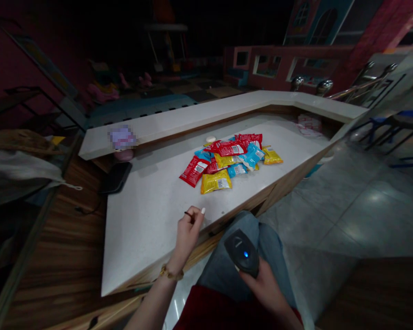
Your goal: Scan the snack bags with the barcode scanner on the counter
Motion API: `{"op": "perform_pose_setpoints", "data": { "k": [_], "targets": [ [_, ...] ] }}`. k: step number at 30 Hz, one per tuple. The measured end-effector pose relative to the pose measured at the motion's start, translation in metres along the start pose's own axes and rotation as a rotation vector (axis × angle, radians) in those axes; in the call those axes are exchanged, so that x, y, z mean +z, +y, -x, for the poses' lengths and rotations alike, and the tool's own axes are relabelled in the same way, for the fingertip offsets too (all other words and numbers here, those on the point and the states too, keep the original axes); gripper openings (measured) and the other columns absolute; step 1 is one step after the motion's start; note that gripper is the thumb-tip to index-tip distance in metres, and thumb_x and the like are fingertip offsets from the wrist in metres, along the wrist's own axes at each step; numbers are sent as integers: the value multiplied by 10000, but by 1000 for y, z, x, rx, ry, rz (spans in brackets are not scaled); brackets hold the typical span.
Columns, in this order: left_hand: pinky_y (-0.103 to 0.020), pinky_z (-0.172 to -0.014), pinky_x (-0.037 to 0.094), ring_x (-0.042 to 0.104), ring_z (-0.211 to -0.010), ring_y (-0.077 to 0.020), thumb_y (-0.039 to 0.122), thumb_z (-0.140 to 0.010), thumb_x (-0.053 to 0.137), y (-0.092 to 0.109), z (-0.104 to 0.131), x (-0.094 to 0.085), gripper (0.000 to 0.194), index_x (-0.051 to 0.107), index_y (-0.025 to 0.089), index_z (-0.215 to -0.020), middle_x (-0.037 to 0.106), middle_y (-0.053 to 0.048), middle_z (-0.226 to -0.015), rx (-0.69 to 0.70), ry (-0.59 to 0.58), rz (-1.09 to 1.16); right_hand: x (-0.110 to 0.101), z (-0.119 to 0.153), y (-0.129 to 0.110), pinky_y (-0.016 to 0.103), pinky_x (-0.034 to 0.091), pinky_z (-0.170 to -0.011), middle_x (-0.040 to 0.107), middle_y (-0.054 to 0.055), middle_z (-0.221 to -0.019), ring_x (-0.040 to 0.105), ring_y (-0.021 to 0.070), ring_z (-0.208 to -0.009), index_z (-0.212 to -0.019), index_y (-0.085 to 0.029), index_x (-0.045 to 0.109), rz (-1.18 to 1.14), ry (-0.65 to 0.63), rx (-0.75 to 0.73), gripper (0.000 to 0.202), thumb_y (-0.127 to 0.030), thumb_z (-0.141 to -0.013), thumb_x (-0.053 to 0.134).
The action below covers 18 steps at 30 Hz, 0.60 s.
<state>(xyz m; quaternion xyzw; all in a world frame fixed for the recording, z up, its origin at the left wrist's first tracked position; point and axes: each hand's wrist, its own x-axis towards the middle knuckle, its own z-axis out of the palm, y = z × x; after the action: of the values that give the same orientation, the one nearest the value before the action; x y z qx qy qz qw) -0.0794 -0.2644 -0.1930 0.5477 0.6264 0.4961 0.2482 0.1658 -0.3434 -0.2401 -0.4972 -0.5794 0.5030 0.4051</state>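
Note:
My right hand (264, 280) is wrapped round a black handheld barcode scanner (240, 250), held above my lap with a blue light glowing on its top. At the front edge of the white counter, my left hand (190, 223) has its fingers curled in, with nothing showing in them. A dark ring is on one finger. Beyond it lies a loose pile of snack packets. A yellow packet (216, 182) is nearest to the left hand, and a red packet (194, 171) lies left of it. A blue packet (252, 156) rests on the pile's right part.
The white counter (141, 220) has a raised ledge (206, 109) along its back. A black flat device (116, 178) sits at the left end, near a pinkish object (124, 155) under the ledge. A crumpled red-and-white bag (309, 124) is at the far right. Dark stools (399, 123) stand beyond.

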Motion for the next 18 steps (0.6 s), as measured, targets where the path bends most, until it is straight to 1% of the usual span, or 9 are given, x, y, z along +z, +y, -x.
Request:
{"op": "perform_pose_setpoints", "data": {
  "k": [2, 4, 5, 6, 7, 9, 13, 15, 18],
  "targets": [
    [-295, -705, 530, 605, -714, -167, 507, -1016, 617, 5, -3, -3, 347, 598, 237, -798, 617, 3, -753, 108, 29, -53, -7, -1, -6, 448, 668, -858, 859, 131, -958, 808, 350, -881, -995, -176, 838, -17, 58, -3, 305, -455, -888, 777],
    [-401, -978, 581, 697, -1065, -236, 434, -1029, 646, 13, -6, -7, 291, 641, 231, -820, 739, -89, -1095, 278, 75, -160, -13, -1, -10, 436, 675, -813, 843, 116, -884, 794, 338, -823, -925, -186, 816, -8, 114, 24, 319, -500, -875, 790],
    [-476, -1128, 531, 647, -1285, -279, 405, -1037, 654, 18, -8, -8, 275, 657, 228, -827, 715, -119, -1311, 366, 86, -221, -16, -1, -11, 430, 675, -804, 833, 108, -853, 788, 332, -809, -896, -192, 805, -1, 135, 40, 315, -506, -865, 792],
    [-541, -1236, 451, 542, -1461, -312, 384, -1042, 661, 22, -12, -10, 256, 671, 227, -841, 640, -123, -1496, 439, 85, -277, -18, -2, -13, 426, 677, -810, 824, 102, -830, 787, 329, -807, -864, -201, 791, -1, 143, 52, 306, -506, -849, 797],
    [-587, -1296, 380, 433, -1570, -331, 371, -1045, 666, 26, -17, -11, 237, 683, 227, -858, 557, -109, -1618, 494, 70, -322, -21, -2, -15, 422, 678, -815, 817, 99, -822, 786, 326, -810, -843, -209, 779, -10, 131, 59, 299, -507, -840, 800],
    [-625, -1337, 315, 317, -1650, -335, 357, -1052, 665, 27, -32, -12, 196, 708, 233, -906, 468, -81, -1714, 554, 15, -382, -24, -4, -19, 416, 677, -822, 818, 101, -841, 785, 320, -827, -849, -211, 773, -44, 122, 68, 274, -485, -837, 792],
    [-604, -1335, 333, 362, -1631, -313, 349, -1052, 663, 10, -76, -3, 163, 753, 261, -1156, 485, -85, -1714, 557, -136, -452, -29, -10, -31, 374, 649, -701, 723, 31, -658, 702, 256, -644, -851, -204, 756, -54, 126, 45, 262, -458, -820, 813],
    [-609, -1332, 332, 390, -1617, -337, 373, -1013, 723, -2, -100, 5, 360, 705, 259, -1354, 500, -115, -1706, 525, -224, -513, -30, -14, -38, 338, 615, -631, 636, -14, -571, 630, 216, -556, -833, -205, 737, -45, 125, 34, 289, -481, -826, 821],
    [-642, -1346, 270, 355, -1639, -387, 380, -942, 802, -13, -125, 16, 743, 516, 225, -1611, 453, -167, -1738, 458, -329, -625, -28, -18, -47, 289, 557, -547, 588, -25, -534, 591, 191, -523, -758, -218, 683, -14, 152, 40, 402, -582, -848, 825]
  ]
}}
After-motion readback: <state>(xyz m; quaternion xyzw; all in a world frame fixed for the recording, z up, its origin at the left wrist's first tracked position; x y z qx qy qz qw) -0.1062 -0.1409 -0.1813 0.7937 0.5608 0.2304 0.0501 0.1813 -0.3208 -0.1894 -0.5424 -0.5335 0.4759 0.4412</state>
